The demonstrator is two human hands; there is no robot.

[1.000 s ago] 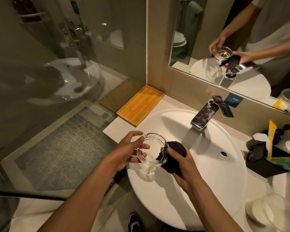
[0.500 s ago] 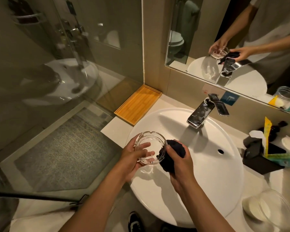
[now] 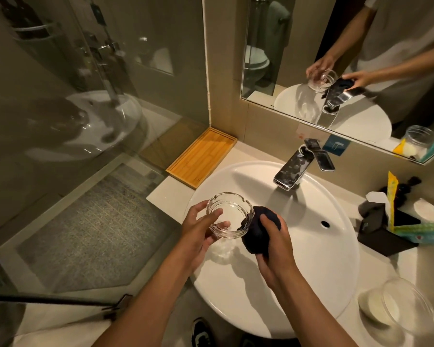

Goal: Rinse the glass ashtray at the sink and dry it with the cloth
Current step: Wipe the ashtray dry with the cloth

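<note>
Far left is just the glass shower screen (image 3: 86, 121), then a rectangular bamboo tray (image 3: 202, 157) on the counter. Centre frame, the left hand (image 3: 198, 229) grips the round clear glass ashtray (image 3: 229, 215) over the left edge of the white oval sink (image 3: 311, 246). The right hand (image 3: 273, 249) is closed around a bunched dark cloth (image 3: 257, 234), pressed against the ashtray's right side. Chrome faucet (image 3: 296, 167) sits upper right, not running.

Round white basin (image 3: 311, 271) sits centre; chrome tap (image 3: 294, 169) at twelve o'clock behind it, rectangular bamboo tray (image 3: 202, 157) at ten, lidded clear glass jar (image 3: 396, 303) at four on the counter.
</note>
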